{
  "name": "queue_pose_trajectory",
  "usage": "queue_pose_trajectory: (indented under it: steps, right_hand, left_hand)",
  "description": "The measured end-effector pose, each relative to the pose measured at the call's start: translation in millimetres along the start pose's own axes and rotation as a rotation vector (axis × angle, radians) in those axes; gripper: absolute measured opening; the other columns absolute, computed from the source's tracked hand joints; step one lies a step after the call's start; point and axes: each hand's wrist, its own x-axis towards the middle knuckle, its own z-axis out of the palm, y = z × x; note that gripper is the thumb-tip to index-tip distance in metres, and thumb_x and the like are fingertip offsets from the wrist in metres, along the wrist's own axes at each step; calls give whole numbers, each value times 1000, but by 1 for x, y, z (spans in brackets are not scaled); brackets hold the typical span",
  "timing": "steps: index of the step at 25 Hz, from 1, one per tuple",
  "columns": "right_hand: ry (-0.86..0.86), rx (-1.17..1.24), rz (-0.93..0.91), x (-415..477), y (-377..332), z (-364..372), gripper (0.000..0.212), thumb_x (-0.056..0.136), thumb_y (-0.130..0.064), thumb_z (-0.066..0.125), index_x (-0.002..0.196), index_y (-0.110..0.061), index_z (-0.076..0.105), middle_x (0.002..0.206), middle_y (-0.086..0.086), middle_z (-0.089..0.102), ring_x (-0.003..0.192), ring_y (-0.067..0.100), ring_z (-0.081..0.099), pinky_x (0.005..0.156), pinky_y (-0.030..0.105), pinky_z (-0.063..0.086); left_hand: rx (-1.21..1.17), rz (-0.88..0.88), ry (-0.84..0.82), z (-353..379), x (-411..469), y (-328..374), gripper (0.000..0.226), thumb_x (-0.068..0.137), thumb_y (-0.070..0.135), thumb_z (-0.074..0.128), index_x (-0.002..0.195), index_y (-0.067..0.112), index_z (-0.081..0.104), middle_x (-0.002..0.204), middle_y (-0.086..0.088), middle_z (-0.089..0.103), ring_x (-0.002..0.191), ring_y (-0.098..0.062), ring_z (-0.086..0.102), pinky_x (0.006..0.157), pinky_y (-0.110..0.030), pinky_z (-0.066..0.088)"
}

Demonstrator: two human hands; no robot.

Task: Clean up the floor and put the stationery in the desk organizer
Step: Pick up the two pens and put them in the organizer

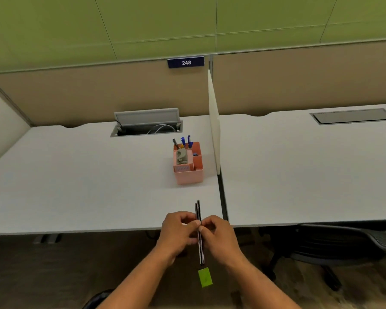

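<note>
The left hand (179,230) pinched two dark pencils (200,233) at the desk's (76,186) front edge, and the right hand (218,235) gripped them too, thumbs meeting on the shafts. The pencils stood nearly upright. A green sticky note (205,277) lay on the floor below. Farther back, near the divider (214,130), sat the pink organizer (188,166) with pens (185,141).

bare desk (76,186) left, divider (214,130) beside organizer (188,168)

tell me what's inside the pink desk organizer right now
In the pink organizer, blue pens and a dark pen stand in the back compartment, and a grey object lies in the middle. The walls hide the pens' lower ends and the compartment bottoms.
</note>
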Motion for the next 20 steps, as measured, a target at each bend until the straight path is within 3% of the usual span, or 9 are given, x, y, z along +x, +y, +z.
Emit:
queue_pose_trajectory:
  steps: [4, 9, 14, 17, 20]
  right_hand:
    - [-19, -52, -44, 44, -17, -9, 6, 97, -31, 65, 98, -31, 70, 91, -12, 72, 85, 7, 70, 79, 31, 63]
    - [53, -79, -43, 118, -35, -7, 3, 98, -30, 67, 98, -33, 67, 93, -15, 72, 83, 9, 73, 79, 28, 64]
    - [172, -140, -56, 204, -70, -7, 6, 96, -19, 68, 97, -25, 69, 85, -9, 73, 78, 8, 72, 71, 24, 63]
    - [233, -230, -62, 256, -89, -9, 11, 94, -17, 68, 91, -27, 68, 79, -13, 70, 73, 2, 68, 66, 15, 53]
    - [278, -253, -28, 299, -93, -11, 8, 93, -15, 67, 93, -22, 71, 82, -8, 74, 76, 6, 70, 68, 21, 55]
  left_hand:
    - [14, 34, 72, -2, 35, 23, 16, 96, 15, 74, 111, 14, 77, 106, -6, 77, 90, -22, 81, 77, -43, 69]
    - [112, 134, 45, -13, 111, 55, 4, 96, 20, 74, 97, 21, 79, 97, -1, 80, 84, -19, 81, 76, -39, 69]
    - [159, 210, 17, -32, 199, 97, 13, 97, 19, 74, 108, 16, 80, 102, -1, 80, 90, -20, 79, 83, -42, 68]
    - [214, 259, -4, -44, 257, 123, 13, 94, 20, 76, 105, 15, 82, 98, -3, 80, 89, -20, 78, 87, -43, 67]
    - [255, 275, -35, -47, 302, 140, 13, 92, 16, 78, 104, 13, 83, 93, -3, 81, 83, -21, 78, 83, -44, 67]
